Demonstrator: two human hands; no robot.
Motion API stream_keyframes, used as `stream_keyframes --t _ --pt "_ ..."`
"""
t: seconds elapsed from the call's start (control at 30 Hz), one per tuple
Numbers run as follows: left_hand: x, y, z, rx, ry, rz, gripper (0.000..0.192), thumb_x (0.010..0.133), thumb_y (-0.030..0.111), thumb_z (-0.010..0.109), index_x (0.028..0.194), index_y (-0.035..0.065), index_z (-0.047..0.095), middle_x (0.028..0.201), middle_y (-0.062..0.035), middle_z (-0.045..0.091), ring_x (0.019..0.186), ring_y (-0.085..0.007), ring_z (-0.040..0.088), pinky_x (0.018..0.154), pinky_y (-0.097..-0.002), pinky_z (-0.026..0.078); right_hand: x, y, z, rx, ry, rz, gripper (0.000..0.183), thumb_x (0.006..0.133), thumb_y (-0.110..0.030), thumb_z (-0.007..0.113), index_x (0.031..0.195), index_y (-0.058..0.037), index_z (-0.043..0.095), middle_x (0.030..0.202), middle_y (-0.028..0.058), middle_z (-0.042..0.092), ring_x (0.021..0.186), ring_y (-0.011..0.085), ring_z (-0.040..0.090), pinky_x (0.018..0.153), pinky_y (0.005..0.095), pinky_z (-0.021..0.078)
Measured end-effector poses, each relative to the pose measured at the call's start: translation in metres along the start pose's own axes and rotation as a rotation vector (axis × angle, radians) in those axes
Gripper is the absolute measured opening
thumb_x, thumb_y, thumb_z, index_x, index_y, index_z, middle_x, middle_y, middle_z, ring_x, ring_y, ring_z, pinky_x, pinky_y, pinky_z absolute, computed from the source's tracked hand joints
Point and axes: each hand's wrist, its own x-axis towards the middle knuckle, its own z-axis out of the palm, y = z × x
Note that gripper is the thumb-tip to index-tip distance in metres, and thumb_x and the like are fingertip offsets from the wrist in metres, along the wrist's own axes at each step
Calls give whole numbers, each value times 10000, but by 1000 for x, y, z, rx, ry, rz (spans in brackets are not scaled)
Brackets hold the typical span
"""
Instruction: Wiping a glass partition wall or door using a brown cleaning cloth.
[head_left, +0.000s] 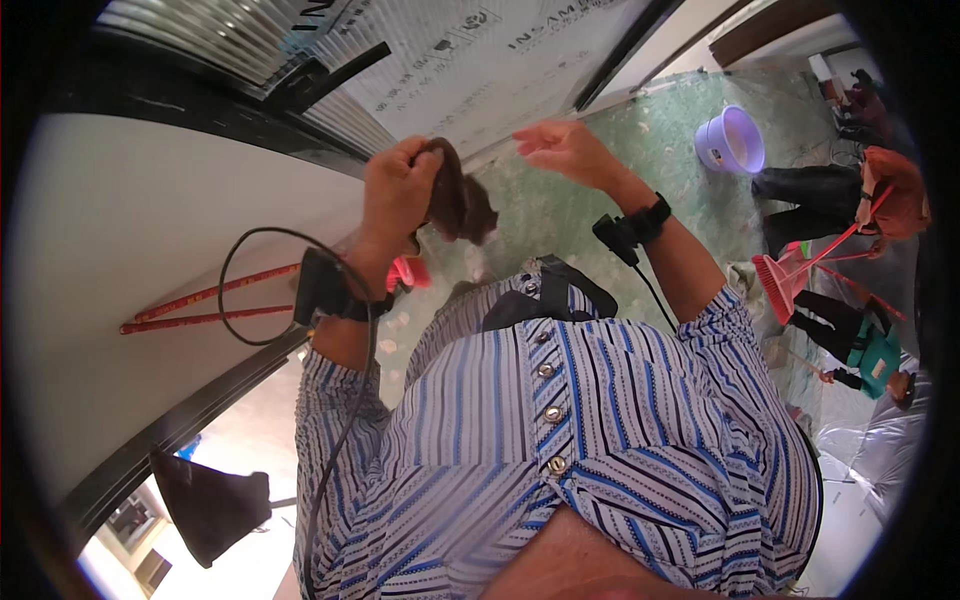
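My left hand grips a bunched dark brown cloth, whose loose end hangs to the right of the fist. My right hand is raised to the right of the cloth, apart from it, with its fingers slightly bent and nothing in them. Just beyond both hands stands a door panel of ribbed glass, partly covered by printed protective film. Its black lever handle is above and left of my left hand. Black straps with small devices and cables sit on both wrists.
Two red poles lean by the white wall at left, near a red broom head. On the green floor stands a purple bucket. At right, one person holds a red broom and dustpan; another stands nearby.
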Motion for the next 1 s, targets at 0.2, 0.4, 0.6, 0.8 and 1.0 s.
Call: stream_keyframes --t 0.2,0.4,0.6,0.8,1.0 --pt "-24 32 -6 92 -8 89 172 828 144 562 815 -19 617 605 -49 553 573 -72 488 533 -252 416 -6 40 70 -148 -157 -246 509 723 -198 722 1170 -19 558 969 120 650 909 202 608 812 316 476" --pt "-3 51 -35 -102 6 29 159 841 114 590 880 -34 635 703 26 600 627 -36 516 568 -187 432 36 83 130 45 -493 -160 436 670 -133 763 1052 0 600 901 104 671 836 175 608 752 313 473" --pt "90 39 -78 -148 31 56 258 889 193 559 1052 4 623 874 -47 650 745 -114 601 715 -240 488 63 72 104 123 -520 91 288 696 -89 728 952 8 638 833 45 671 789 128 593 719 283 467" --pt "146 -36 -98 651 346 348 322 833 273 609 990 -7 624 810 -69 647 728 -127 599 678 -265 480 82 34 77 431 -200 209 215 783 -104 647 967 7 650 847 26 661 776 76 573 710 243 460" --pt "14 -105 17 -33 -386 -308 324 815 246 643 1012 -6 592 923 -60 643 779 -145 609 696 -281 492 35 67 69 557 -89 292 294 899 -234 515 960 20 649 848 45 661 753 86 561 695 262 459"
